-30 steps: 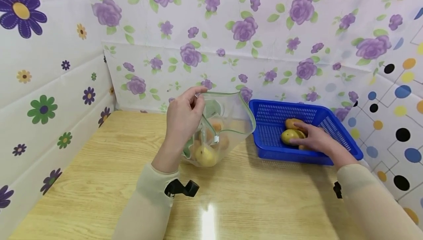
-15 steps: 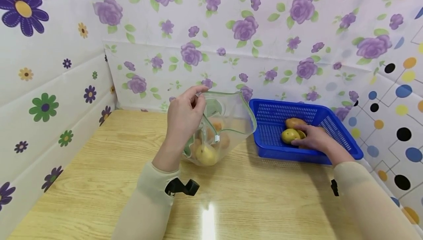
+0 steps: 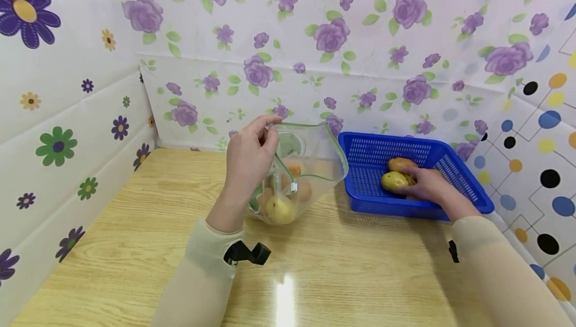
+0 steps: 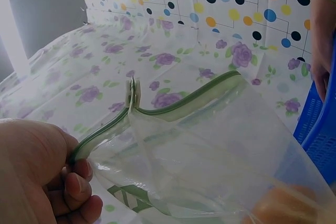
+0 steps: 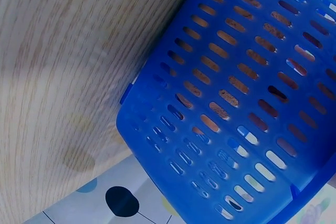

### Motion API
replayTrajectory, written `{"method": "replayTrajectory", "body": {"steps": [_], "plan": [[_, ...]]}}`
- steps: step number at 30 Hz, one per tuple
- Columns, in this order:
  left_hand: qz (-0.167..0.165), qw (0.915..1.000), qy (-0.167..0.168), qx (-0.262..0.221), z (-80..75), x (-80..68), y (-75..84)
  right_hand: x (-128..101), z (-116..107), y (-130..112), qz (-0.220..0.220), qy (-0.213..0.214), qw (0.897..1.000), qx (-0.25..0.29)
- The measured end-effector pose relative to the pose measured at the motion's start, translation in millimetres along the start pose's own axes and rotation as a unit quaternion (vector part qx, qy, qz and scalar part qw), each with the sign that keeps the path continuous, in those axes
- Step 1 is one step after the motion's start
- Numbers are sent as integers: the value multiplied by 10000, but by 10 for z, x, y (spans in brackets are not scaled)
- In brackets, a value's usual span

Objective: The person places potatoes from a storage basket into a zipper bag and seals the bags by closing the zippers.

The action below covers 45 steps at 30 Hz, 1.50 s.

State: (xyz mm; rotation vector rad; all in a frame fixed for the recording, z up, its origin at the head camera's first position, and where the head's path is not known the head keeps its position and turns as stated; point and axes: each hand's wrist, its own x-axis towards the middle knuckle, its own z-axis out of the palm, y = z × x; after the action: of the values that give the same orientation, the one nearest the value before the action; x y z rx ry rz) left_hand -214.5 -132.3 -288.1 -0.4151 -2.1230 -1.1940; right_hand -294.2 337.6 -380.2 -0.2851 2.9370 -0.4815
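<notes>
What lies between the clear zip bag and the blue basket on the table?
Nothing: in the head view only a narrow strip of bare wooden table separates the bag from the basket.

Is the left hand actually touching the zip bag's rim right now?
Touching. In the left wrist view, the left hand's fingers curl round the green zip rim of the clear bag; the head view shows the same hand holding the bag's mouth open.

Left hand (image 3: pixel 249 159) pinching, right hand (image 3: pixel 423 183) curled

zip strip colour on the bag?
Green, on the clear bag; clearest in the left wrist view.
</notes>
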Motion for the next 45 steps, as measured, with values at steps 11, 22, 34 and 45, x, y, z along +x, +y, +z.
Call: {"method": "replayTrajectory", "body": {"steps": [11,22,34,45], "plan": [[42,10000,-7,-42,2,20,12,26,-38,7,-104,80,9996,-258],[40,10000,-27,-37,-2,22,2,31,-33,-24,-37,-73,10000,-23],[3,10000,-78,-57,0,5,-7,20,2,-25,41,57,9982,588],[8,9999,-65,-83,-4,-1,-10,-48,-9,-61,-222,867,9942,596]]}}
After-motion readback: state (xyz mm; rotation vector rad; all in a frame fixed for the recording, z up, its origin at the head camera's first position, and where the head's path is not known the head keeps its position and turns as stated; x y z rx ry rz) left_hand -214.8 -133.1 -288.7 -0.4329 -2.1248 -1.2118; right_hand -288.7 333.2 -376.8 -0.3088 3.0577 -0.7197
